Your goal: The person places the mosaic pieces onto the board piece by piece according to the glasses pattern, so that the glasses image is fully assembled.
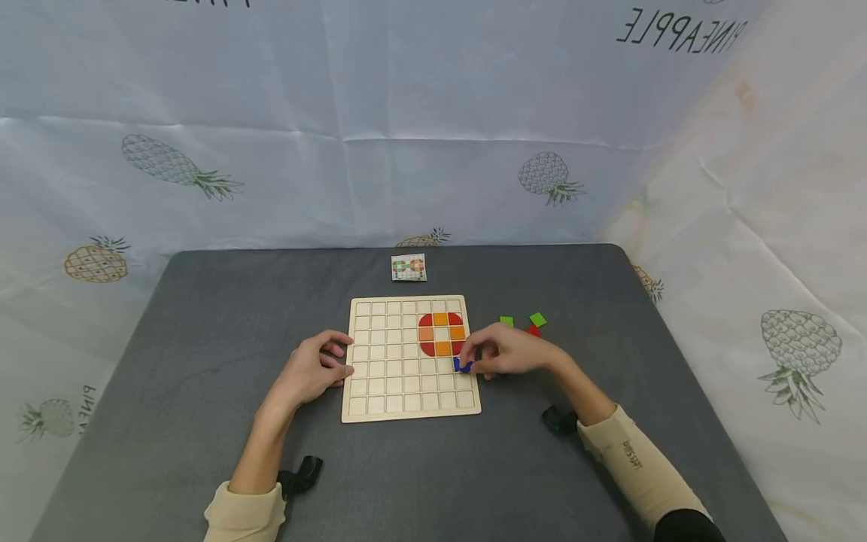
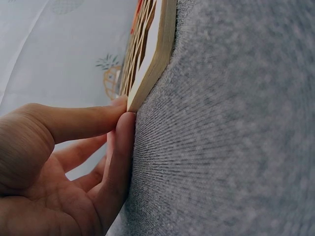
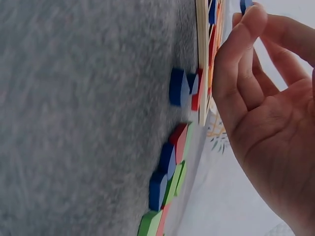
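Observation:
My left hand (image 1: 308, 369) is at the left edge of a wooden grid board (image 1: 382, 384). Its thumb and fingertips touch that edge, as the left wrist view also shows. Over the board's right side, my right hand (image 1: 508, 350) pinches a small blue tile (image 3: 246, 5) between thumb and finger. Beside the pinched piece, another blue tile (image 1: 457, 364) sits on the grid. Just above it, red rounded tiles (image 1: 427, 349) and orange square tiles (image 1: 441, 319) form a ring around one bare wooden cell. The right fingers partly cover the ring's lower right.
A small printed pattern card (image 1: 409, 267) lies behind the board on the dark grey tabletop (image 1: 230, 316). Loose green tiles (image 1: 537, 319), a red tile (image 1: 533, 330) and blue tiles (image 3: 178, 87) are to the right of the board. A pineapple-print cloth (image 1: 379, 181) hangs behind the table.

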Motion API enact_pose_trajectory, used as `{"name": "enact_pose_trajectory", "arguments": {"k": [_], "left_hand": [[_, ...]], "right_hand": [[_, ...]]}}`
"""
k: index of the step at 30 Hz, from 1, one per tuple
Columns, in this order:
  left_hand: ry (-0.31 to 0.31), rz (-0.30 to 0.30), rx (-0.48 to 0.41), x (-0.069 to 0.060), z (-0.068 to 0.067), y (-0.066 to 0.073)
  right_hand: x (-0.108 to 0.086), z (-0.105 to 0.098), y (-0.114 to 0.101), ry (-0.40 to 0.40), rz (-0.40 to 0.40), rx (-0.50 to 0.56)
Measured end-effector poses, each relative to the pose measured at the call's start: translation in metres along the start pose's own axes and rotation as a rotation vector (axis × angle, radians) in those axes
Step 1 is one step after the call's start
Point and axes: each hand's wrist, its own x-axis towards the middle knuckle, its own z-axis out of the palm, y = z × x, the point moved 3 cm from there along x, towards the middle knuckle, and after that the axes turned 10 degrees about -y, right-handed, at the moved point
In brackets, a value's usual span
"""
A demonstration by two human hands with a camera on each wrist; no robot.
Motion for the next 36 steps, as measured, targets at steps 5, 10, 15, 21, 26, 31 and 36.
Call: {"name": "enact_pose_trajectory", "arguments": {"k": [5, 10, 15, 21, 26, 31, 36], "left_hand": [[0.001, -0.001, -0.007, 0.0, 0.0, 0.0], [0.003, -0.001, -0.007, 0.001, -0.001, 0.0], [0.001, 0.001, -0.003, 0.001, -0.002, 0.001], [-0.006, 0.001, -0.013, 0.0, -0.002, 0.001], [-0.008, 0.004, -0.012, 0.0, -0.002, 0.001], [-0.001, 0.007, -0.005, -0.001, -0.001, 0.001], [0.002, 0.012, -0.005, -0.001, -0.001, 0.0]], "right_hand": [[0.004, 0.004, -0.007, -0.025, 0.026, -0.059], [0.008, 0.008, -0.011, -0.053, 0.059, -0.112], [0.012, 0.011, -0.015, -0.054, 0.085, -0.164], [0.015, 0.015, -0.018, -0.012, 0.113, -0.213], [0.015, 0.016, -0.02, 0.015, 0.131, -0.234], [0.013, 0.016, -0.019, 0.021, 0.119, -0.238], [0.012, 0.017, -0.018, 0.036, 0.102, -0.246]]}}
